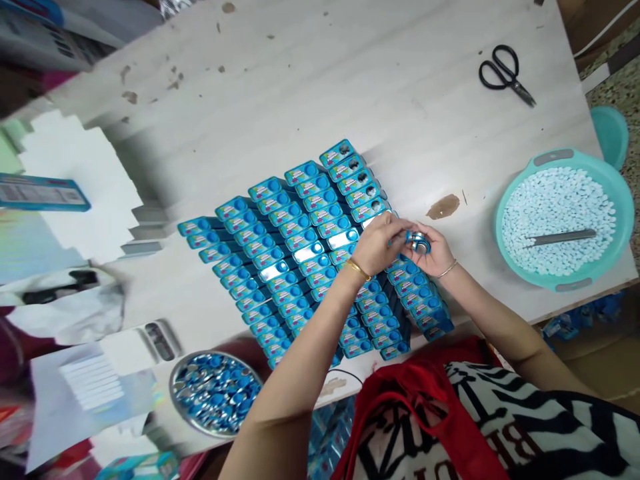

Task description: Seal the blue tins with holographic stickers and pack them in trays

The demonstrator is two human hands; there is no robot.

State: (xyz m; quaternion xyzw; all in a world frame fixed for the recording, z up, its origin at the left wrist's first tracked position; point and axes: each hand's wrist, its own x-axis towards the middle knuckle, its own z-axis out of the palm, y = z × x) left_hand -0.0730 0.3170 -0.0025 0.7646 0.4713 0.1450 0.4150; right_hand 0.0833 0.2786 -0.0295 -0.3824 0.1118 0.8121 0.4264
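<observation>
Striped clothing (543, 417) lies nearest my camera. Beyond, round blue-and-silver pieces (421, 245) sit in the right hand (436, 253), its fingers curled around them, above rows of blue tins (323, 200). I judge the pieces light, stiff and slick, best pinched by the rims. The left hand (376, 243) bends in, back upward, fingertips beside them; whether they pinch, I can't tell.

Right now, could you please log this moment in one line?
Right hand: holding round blue-and-silver pieces | left hand: fingertips close by | beneath: rows of blue tins | teal basin: white pellets, tweezers
</observation>
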